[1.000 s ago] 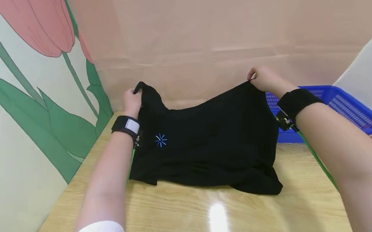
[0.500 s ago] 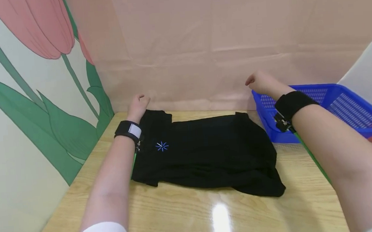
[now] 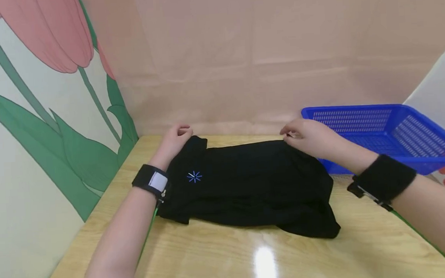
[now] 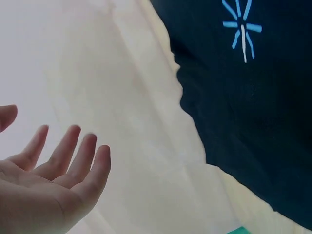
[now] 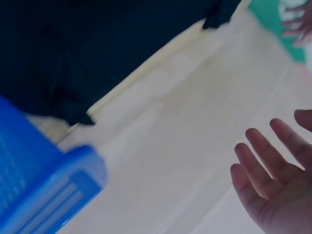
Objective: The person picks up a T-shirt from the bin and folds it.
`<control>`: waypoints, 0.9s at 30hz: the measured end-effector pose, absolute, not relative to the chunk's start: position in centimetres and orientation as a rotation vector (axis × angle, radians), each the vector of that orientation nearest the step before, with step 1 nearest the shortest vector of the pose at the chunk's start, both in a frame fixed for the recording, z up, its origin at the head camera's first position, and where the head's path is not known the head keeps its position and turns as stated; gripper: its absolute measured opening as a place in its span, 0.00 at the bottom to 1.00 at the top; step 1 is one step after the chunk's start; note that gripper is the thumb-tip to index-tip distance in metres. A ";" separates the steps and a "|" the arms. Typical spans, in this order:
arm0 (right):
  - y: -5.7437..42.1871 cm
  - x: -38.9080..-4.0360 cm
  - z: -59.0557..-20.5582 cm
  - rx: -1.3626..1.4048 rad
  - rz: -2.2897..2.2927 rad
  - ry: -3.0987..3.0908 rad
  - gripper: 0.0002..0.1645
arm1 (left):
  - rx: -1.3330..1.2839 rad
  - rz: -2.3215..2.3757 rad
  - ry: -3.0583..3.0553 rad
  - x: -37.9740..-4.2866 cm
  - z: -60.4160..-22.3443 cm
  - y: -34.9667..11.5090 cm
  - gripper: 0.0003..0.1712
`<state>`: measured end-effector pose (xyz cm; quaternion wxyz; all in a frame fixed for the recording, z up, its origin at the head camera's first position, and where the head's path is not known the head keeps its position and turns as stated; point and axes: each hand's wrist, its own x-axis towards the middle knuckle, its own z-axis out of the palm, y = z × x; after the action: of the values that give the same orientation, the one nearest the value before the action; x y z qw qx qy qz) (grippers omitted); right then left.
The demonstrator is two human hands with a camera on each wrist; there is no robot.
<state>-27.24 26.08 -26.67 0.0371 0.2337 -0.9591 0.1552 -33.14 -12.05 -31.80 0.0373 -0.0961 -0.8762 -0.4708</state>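
Note:
A black T-shirt [image 3: 248, 180] lies sideways across the table, its small blue starburst print [image 4: 242, 24] facing up. Its lower right part is bunched and wrinkled. My left hand [image 3: 177, 138] is over the far left corner by a sleeve; in the left wrist view its loosely bent fingers [image 4: 63, 151] hold nothing and are apart from the cloth. Over the far right corner of the shirt is my right hand [image 3: 308, 136]. The right wrist view shows its fingers [image 5: 265, 168] spread and slightly bent, with nothing in them.
A blue perforated plastic basket [image 3: 411, 161] stands at the back right, beside the shirt. The wooden table [image 3: 214, 258] ends at a wall covered in pinkish paper [image 3: 240, 48]. A wall with painted tulips [image 3: 67, 165] borders the left side.
Both hands held up the shirt's far edge, then let it go, and it dropped flat onto the table. Since then the hands have come lower and closer together.

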 end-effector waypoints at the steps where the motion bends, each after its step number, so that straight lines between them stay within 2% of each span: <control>1: 25.9 -26.0 -27.0 0.759 0.446 -2.928 0.17 | -0.311 -1.418 -2.700 -32.4 -31.9 -12.0 0.25; 6: 26.2 -21.2 -28.8 0.902 0.362 -2.877 0.13 | -0.386 -1.230 -2.814 -28.3 -32.6 -12.1 0.22; 11: 27.1 -18.4 -30.2 0.968 0.295 -2.834 0.12 | -0.430 -1.059 -2.888 -24.5 -33.3 -12.7 0.19; 19: 28.2 -16.2 -33.9 1.066 0.303 -2.833 0.12 | -0.448 -0.798 -2.937 -20.2 -35.8 -13.9 0.16; 27: 29.5 -15.0 -37.4 1.139 0.313 -2.779 0.14 | -0.605 -0.547 -2.939 -17.5 -39.0 -14.3 0.13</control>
<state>-14.97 29.53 -37.43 0.0608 0.3764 -0.9187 0.1036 -17.48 -14.32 -38.98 0.0458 -0.1983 -0.9625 -0.1791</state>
